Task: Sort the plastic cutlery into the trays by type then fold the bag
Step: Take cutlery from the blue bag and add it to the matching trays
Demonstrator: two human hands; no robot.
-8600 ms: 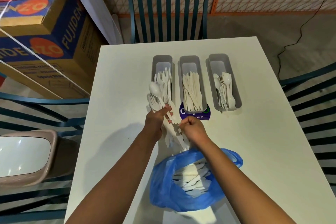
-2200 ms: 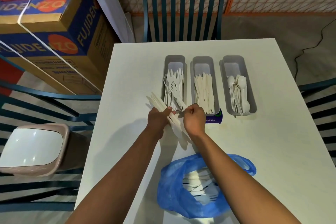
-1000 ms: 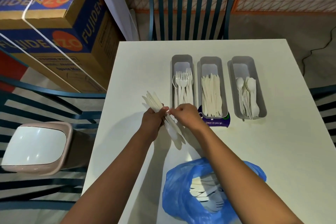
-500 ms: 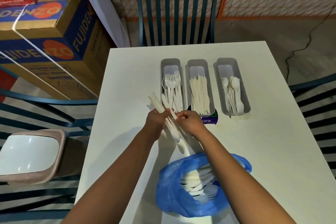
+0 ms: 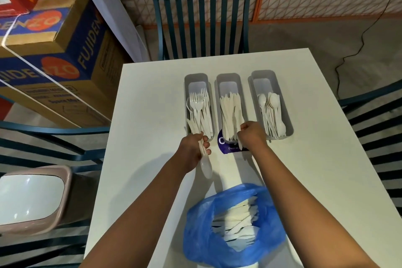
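My left hand [image 5: 192, 148] grips a bundle of white plastic cutlery [image 5: 201, 144] while my right hand [image 5: 250, 135] pinches one white plastic knife [image 5: 239, 141], best laid lengthwise into the middle grey tray [image 5: 228, 79].

Left hand [image 5: 192, 148] grips mixed cutlery [image 5: 203, 154]; right hand [image 5: 252, 135] pinches knives [image 5: 239, 137] at the middle tray [image 5: 228, 79]; blue bag [image 5: 230, 224] nearer.

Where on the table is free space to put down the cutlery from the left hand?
The table is bare right of the spoon tray and the blue bag. Another bare strip lies left of the fork tray, by the left hand. It is crowded between the trays, the purple packet and the right hand.
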